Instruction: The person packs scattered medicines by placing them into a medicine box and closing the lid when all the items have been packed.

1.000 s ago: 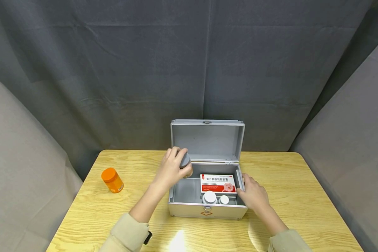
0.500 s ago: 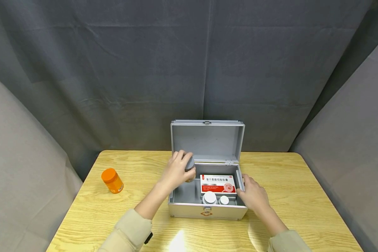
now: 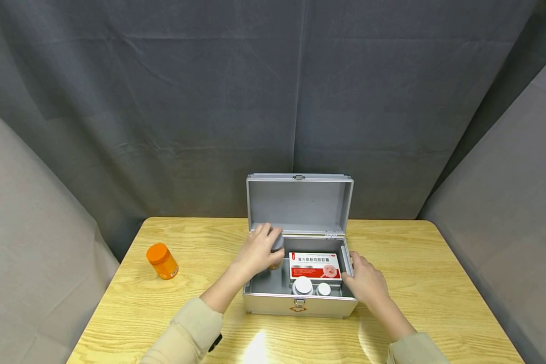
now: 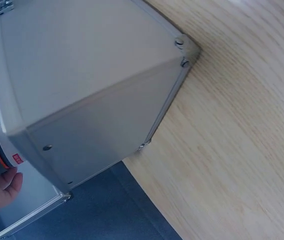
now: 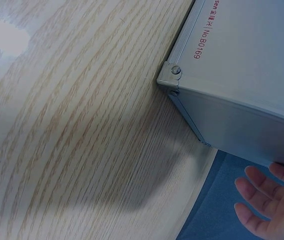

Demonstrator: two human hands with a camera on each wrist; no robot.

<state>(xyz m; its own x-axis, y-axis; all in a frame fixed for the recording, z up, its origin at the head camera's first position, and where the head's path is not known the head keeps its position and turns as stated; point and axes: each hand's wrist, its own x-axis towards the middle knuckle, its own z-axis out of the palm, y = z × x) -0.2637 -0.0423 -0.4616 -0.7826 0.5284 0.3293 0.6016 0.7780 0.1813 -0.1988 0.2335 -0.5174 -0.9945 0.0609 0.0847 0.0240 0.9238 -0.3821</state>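
My left hand grips a jar with a grey lid, lowered into the left rear of the open aluminium case. Up close in the left wrist view, fingers and thumb hold its dark lid, and an orange ring and a white label with a red patch show. My right hand holds the case's right wall, thumb over the rim. Against the outer wall in the right wrist view, one finger touches while the others spread loosely. Inside lie a white-and-red medicine box, a larger white-capped bottle and a smaller one.
An orange jar stands on the wooden table to the left. The case's raised lid stands behind its opening. A dark grey curtain hangs along the back, with paler cloth at both sides.
My left hand has moved right and down with the grey-lidded jar, from over the case's left rear edge to inside the case. My right hand and the other things have stayed put.
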